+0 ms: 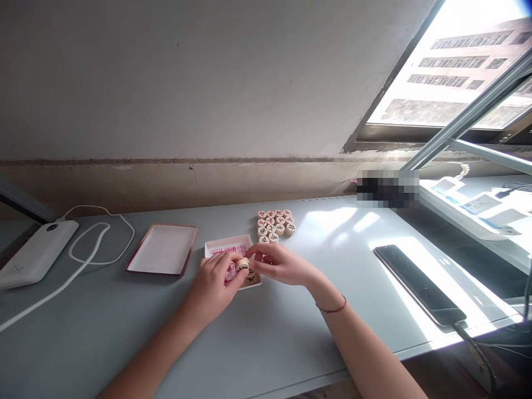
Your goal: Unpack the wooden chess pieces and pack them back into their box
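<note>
At least one round piece (242,265) sits pinched in my left hand (219,274) over one open box (226,242); my right hand (286,264) curls beside it (I cannot tell whether it grips anything). Just beyond, fourteen piece tops (271,228) show in four rows. One box lid (162,249) lies left, one phone (419,284) right, on the grey desk (270,354).

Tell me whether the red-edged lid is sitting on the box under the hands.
No, the lid lies on the table, apart from the open box and to its left.
</note>
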Demonstrator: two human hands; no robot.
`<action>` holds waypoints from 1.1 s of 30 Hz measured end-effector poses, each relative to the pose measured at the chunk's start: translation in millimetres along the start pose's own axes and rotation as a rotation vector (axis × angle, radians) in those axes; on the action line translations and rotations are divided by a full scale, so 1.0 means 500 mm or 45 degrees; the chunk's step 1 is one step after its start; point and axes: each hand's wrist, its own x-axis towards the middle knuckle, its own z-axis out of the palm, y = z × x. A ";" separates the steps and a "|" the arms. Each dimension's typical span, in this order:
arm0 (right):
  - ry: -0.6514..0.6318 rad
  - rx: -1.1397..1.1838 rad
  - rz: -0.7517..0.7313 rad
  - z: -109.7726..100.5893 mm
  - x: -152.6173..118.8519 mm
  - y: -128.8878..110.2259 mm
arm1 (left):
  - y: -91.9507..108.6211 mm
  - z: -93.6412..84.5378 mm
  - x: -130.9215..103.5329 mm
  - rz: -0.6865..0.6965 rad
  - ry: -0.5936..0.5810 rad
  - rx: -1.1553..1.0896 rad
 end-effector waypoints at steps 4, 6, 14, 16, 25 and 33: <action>-0.021 0.113 -0.103 -0.004 -0.002 -0.006 | 0.014 -0.012 0.001 -0.103 0.017 -0.192; 0.028 0.100 -0.087 -0.008 -0.003 -0.005 | 0.017 -0.014 0.001 -0.126 0.039 -0.229; 0.305 -0.039 0.322 -0.090 -0.040 0.025 | -0.018 -0.001 0.004 -0.115 0.198 -0.322; 0.353 -0.104 0.415 -0.108 -0.047 0.042 | -0.023 -0.001 0.005 -0.110 0.211 -0.324; 0.453 -0.248 0.644 -0.109 -0.034 0.095 | -0.005 -0.005 0.004 -0.125 0.086 -0.276; 0.103 0.101 0.066 -0.021 -0.005 -0.001 | -0.004 0.016 -0.001 0.085 0.214 -0.169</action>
